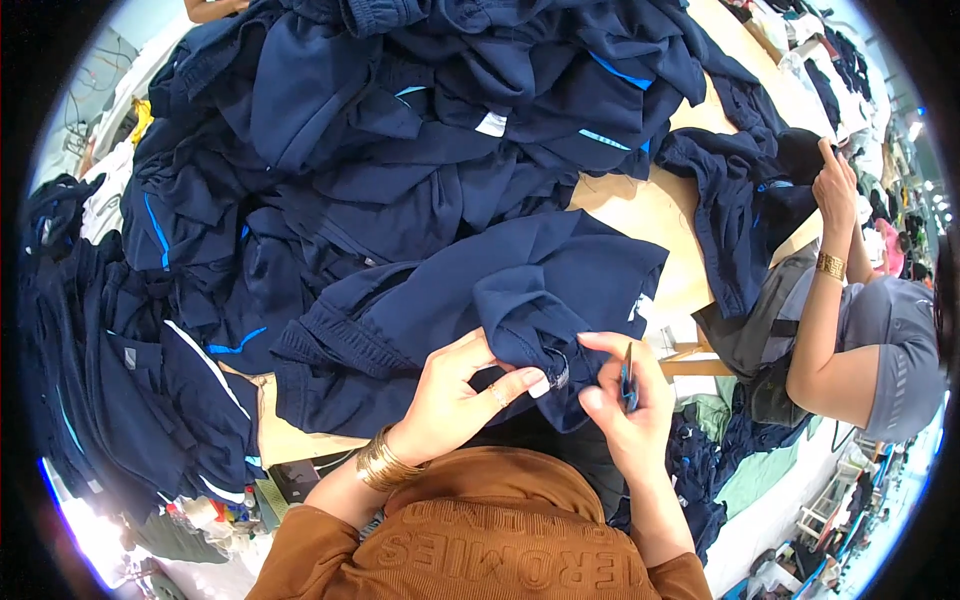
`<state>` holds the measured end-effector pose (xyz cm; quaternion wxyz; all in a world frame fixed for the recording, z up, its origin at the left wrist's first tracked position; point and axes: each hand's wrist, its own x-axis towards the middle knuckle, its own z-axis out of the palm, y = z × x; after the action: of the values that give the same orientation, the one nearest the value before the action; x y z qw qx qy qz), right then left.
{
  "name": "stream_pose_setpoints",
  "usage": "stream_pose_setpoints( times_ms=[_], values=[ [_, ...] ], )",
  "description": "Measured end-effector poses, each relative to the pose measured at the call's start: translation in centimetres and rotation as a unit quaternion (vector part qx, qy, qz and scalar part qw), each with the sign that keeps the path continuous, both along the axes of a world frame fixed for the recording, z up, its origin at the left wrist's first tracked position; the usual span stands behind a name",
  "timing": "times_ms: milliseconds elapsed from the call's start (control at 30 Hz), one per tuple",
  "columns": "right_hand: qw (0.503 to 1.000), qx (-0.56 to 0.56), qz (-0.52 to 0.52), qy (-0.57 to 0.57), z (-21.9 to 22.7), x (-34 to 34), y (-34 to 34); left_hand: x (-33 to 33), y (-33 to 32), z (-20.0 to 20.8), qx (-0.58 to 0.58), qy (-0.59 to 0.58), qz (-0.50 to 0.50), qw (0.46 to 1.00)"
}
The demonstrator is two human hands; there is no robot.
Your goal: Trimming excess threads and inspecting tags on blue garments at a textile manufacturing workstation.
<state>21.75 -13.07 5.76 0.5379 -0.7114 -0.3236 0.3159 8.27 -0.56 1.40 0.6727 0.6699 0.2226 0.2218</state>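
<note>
From the head view, my left hand [455, 385] pinches a folded edge of the navy garment [480, 310], thumb and forefinger pressed together on the bunched cloth right at its hem. My right hand [625, 400] sits just beside it, to the right, fingers curled around a small blue snipper [629, 375] that stands nearly upright in my grip. The pinched fold lies between my 2 hands, touching the left fingertips and just left of the snipper's tip, so the right hand is the one that has only a short way to the cloth. The garment spreads away from me, up and to the left across the table [640, 205], its long axis running from my hands toward the big pile [400, 130] of navy clothes behind it. I cannot tell whether the snipper's blades are apart.

At the right edge, another person's hand [835, 185] touches a separate dark garment, well apart from mine.
</note>
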Motion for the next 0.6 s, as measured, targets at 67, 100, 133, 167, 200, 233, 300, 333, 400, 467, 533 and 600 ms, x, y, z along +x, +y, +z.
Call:
stream_pose_setpoints(
  times_ms=[67,100,133,167,200,233,300,333,400,467,533,600],
  values=[
    [0.999,-0.008,0.051,-0.017,-0.7,0.5,1.1,-0.4,0.5,0.5,0.021,0.003,-0.022,1.0],
    [0.994,-0.013,0.103,-0.031,-0.9,0.7,1.5,-0.6,0.7,0.9,0.047,0.009,-0.037,0.998],
    [0.991,-0.02,0.126,-0.04,-0.9,1.0,1.7,-0.6,0.9,1.2,0.079,0.019,-0.049,0.995],
    [0.991,-0.018,0.128,-0.039,-0.9,1.0,1.8,-0.7,1.0,1.2,0.081,0.021,-0.048,0.995],
    [0.992,-0.011,0.123,-0.022,-0.9,1.0,1.9,-0.7,1.2,1.2,0.069,0.012,-0.058,0.996],
    [0.993,-0.004,0.119,-0.005,-0.8,1.0,2.0,-0.8,1.2,1.2,0.058,0.004,-0.068,0.996],
    [0.992,0.022,0.121,-0.03,-1.5,1.1,2.0,-1.0,1.3,1.0,-0.014,-0.004,-0.07,0.997],
    [0.987,0.03,0.127,-0.09,-1.7,1.2,2.1,-1.1,1.3,0.9,-0.087,-0.014,-0.074,0.993],
    [0.979,0.037,0.134,-0.15,-1.8,1.1,2.1,-1.1,1.2,0.9,-0.195,-0.029,-0.064,0.978],
    [0.933,0.102,0.087,-0.333,-1.9,0.9,2.0,-1.1,1.3,0.8,-0.302,-0.038,-0.045,0.951],
    [0.884,0.156,0.071,-0.436,-2.7,0.6,1.8,-0.8,1.0,0.7,-0.343,-0.062,-0.029,0.937],
    [0.865,0.162,0.053,-0.471,-2.9,-0.2,1.8,-0.3,0.0,0.7,-0.419,-0.083,0.001,0.904]
  ],
)
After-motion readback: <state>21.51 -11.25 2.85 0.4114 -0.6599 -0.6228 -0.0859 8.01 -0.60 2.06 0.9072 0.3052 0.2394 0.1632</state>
